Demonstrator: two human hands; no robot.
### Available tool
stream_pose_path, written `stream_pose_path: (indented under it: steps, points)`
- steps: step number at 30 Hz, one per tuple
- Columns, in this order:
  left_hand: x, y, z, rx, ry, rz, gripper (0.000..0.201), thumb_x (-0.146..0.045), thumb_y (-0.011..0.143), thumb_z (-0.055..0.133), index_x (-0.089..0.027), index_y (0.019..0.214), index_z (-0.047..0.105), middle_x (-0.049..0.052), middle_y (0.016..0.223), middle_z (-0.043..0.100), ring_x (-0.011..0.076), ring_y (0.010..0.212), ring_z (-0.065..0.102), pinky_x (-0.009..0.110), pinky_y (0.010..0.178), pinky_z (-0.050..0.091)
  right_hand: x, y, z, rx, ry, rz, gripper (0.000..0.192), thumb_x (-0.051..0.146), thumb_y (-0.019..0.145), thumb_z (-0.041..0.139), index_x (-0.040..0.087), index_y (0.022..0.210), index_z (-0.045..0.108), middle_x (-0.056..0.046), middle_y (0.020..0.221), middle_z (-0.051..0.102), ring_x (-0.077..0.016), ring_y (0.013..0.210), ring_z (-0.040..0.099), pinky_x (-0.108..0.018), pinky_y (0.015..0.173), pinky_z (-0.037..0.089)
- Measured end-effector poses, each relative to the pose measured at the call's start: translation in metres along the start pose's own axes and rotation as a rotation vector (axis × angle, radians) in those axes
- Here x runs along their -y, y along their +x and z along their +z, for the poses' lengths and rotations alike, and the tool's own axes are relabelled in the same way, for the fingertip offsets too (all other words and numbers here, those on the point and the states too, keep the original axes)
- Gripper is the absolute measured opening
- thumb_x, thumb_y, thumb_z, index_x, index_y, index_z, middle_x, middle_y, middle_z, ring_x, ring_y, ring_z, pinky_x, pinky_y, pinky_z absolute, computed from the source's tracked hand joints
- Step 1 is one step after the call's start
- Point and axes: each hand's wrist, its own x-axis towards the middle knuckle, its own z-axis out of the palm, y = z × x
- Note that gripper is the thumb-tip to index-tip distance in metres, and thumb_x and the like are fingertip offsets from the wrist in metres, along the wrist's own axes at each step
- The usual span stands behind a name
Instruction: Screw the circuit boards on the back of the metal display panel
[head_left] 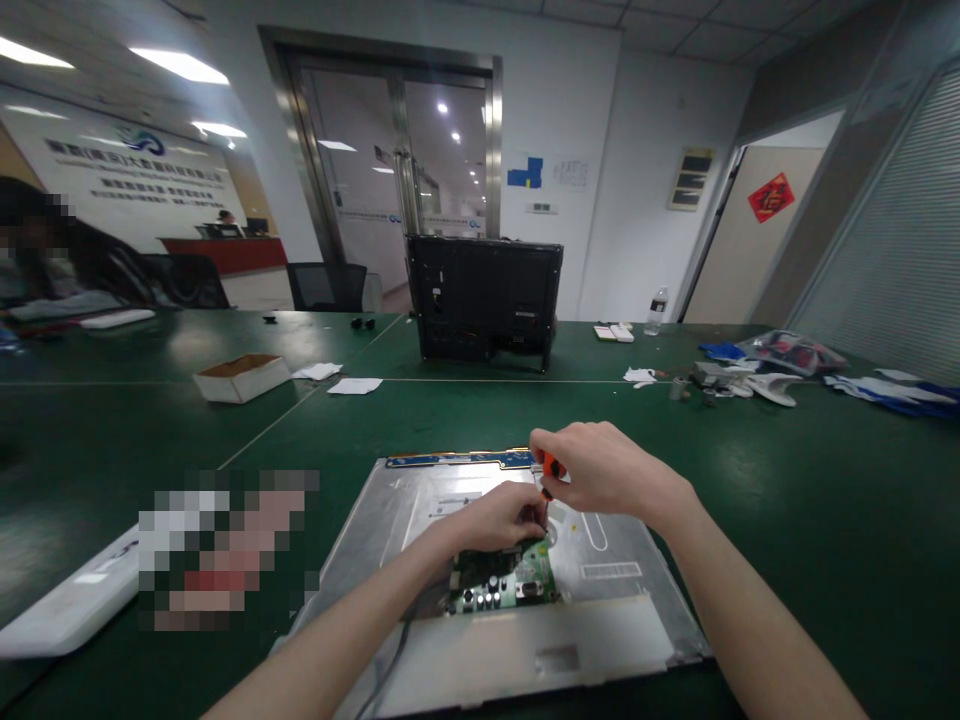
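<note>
With the right hand (pixel 600 470) grasping the orange-handled screwdriver (pixel 551 468) upright, the left hand (pixel 502 515) pinches its tip at the circuit board (pixel 506 585), 12 o'clock edge; keep it vertical.

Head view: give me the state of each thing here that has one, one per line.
Metal panel: flat on the table, back side up.
Circuit board: lying on the panel, uncovered.
Screwdriver: upright, tip down near the board.
Right hand: closed on the screwdriver.
Left hand: fingers on the board by the tip.
Back cover: off, standing upright.
Box: open.
Bottle: upright, capped.
</note>
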Motion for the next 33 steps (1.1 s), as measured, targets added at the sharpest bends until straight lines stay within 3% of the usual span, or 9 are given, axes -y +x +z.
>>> stream_pose_path:
  steps: [12,18,24,33]
  points:
    - [0.0037,-0.0001,0.0004,-0.002,-0.093,0.014,0.011,-0.004,0.072,0.062,-0.014,0.076,0.063,0.0,0.074,0.064,0.0143,0.07,0.058,0.021,0.065,0.044,0.0025,0.0024,0.0022,-0.014,-0.064,0.064,0.015,0.031,0.083,0.05,0.022,0.093,0.056,-0.004,0.079,0.067,-0.0198,0.068,0.062,-0.027,0.049,0.024]
    - [0.0003,-0.0009,-0.0018,-0.011,-0.041,0.004,0.008,-0.007,0.072,0.064,-0.015,0.073,0.065,0.0,0.074,0.064,0.0147,0.072,0.057,0.021,0.065,0.042,0.0019,0.0042,0.0029,-0.005,-0.073,0.093,0.02,0.04,0.084,0.052,0.021,0.09,0.057,-0.005,0.079,0.067,-0.0211,0.07,0.063,-0.027,0.05,0.026]
    - [0.0022,-0.0001,-0.0003,-0.01,-0.045,-0.001,0.008,-0.007,0.072,0.064,-0.014,0.076,0.065,0.0,0.071,0.063,0.0141,0.067,0.057,0.021,0.062,0.041,0.0025,0.003,0.0028,0.007,-0.044,0.064,0.012,0.03,0.083,0.051,0.022,0.092,0.055,-0.002,0.078,0.066,-0.0182,0.068,0.062,-0.027,0.049,0.023]
    - [-0.0011,-0.0014,-0.0023,-0.013,-0.031,0.016,0.009,-0.006,0.072,0.063,-0.014,0.076,0.065,-0.001,0.072,0.064,0.0145,0.069,0.057,0.021,0.064,0.042,0.0021,-0.0003,-0.0001,0.053,0.026,0.0,0.014,0.023,0.08,0.053,0.022,0.095,0.053,-0.002,0.085,0.066,-0.0165,0.074,0.059,-0.026,0.054,0.026]
